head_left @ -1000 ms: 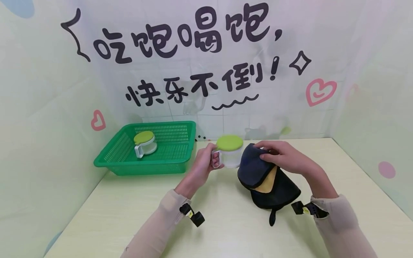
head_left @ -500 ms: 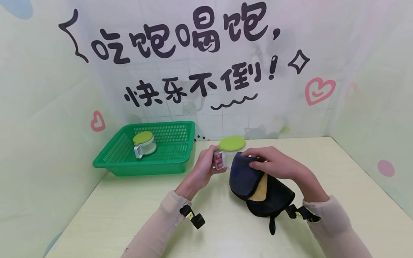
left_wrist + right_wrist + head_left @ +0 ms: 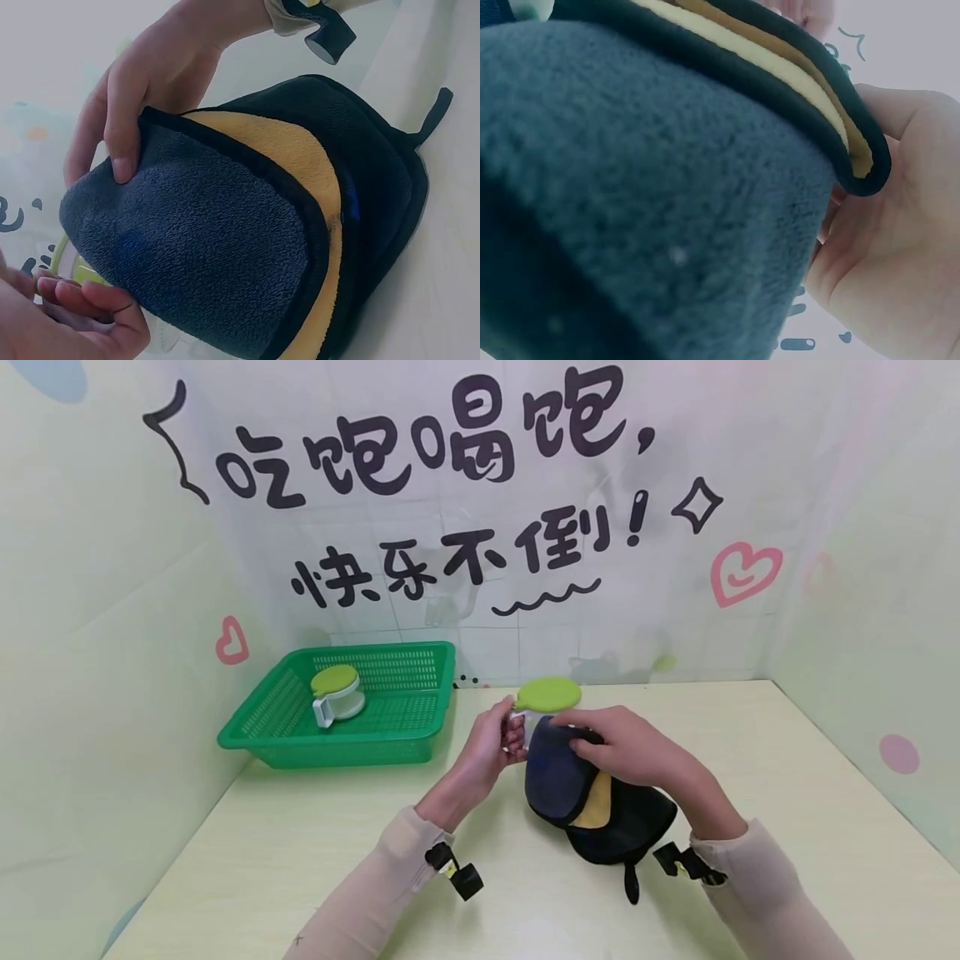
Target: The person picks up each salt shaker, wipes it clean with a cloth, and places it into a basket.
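My left hand (image 3: 483,745) grips the handle of a clear seasoning jar with a lime-green lid (image 3: 550,694), raised near the middle of the table. The folded cleaning cloth (image 3: 558,777) covers most of the jar's body in the head view. That cloth is dark blue and plush, with yellow layers, black edging and a hanging loop (image 3: 632,883). My right hand (image 3: 626,747) pinches its upper edge, thumb on the near face. In the left wrist view, the cloth (image 3: 202,232) sits right beside the left fingers (image 3: 97,300). The right wrist view is mostly filled by the cloth (image 3: 667,172).
A green plastic basket (image 3: 337,752) stands at the back left of the pale table (image 3: 315,860). Inside it is a similar green-lidded jar (image 3: 345,700), tipped at an angle. A printed curtain (image 3: 517,643) hangs behind, with further sheets at both sides.
My right hand has moved left with the cloth, which now overlaps the jar's body. The left hand has shifted slightly right, and the jar's lid has tilted a little.
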A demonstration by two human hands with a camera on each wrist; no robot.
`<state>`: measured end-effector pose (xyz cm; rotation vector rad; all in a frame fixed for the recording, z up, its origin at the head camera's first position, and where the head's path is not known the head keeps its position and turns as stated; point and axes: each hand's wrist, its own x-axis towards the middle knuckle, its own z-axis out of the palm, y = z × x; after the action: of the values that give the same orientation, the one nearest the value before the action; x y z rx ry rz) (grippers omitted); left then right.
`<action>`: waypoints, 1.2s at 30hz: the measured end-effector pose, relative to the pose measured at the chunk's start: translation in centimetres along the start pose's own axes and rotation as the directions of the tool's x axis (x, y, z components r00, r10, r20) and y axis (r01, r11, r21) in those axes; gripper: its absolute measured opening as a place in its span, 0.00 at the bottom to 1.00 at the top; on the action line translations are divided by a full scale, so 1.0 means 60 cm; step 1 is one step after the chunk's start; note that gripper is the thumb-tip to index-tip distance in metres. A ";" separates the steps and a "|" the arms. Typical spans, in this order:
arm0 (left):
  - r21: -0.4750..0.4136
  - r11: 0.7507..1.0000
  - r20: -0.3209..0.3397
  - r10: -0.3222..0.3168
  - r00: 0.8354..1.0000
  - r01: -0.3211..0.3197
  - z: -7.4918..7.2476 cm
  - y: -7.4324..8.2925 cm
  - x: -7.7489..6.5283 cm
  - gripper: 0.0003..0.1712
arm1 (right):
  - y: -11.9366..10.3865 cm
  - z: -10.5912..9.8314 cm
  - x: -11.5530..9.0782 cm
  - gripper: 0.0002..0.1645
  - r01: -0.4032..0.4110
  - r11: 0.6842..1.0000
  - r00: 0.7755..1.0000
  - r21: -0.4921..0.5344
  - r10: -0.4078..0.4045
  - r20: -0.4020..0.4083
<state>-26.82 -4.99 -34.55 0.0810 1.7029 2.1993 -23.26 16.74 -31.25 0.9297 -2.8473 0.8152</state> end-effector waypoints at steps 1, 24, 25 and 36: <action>-0.013 1.000 -0.006 0.004 1.000 -0.004 0.001 0.000 0.000 0.23 | -0.001 0.001 0.001 0.22 -0.006 1.000 1.000 -0.006 0.006 -0.003; 0.104 0.985 -0.021 0.138 0.990 -0.135 0.006 0.005 -0.003 0.11 | -0.020 0.017 0.006 0.22 -0.011 0.995 1.000 -0.099 0.011 0.002; 0.111 0.985 -0.024 0.138 0.990 -0.135 0.007 0.005 -0.003 0.11 | -0.022 0.017 0.005 0.22 -0.014 0.995 1.000 -0.099 0.014 0.002; 0.118 0.982 -0.042 0.150 0.988 -0.145 0.010 0.009 -0.010 0.11 | -0.023 0.026 0.009 0.23 -0.050 0.996 0.991 -0.069 0.058 0.123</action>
<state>-26.22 -4.76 -33.79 0.1878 1.9071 2.2231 -22.72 14.73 -31.83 0.9315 -2.9980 0.6854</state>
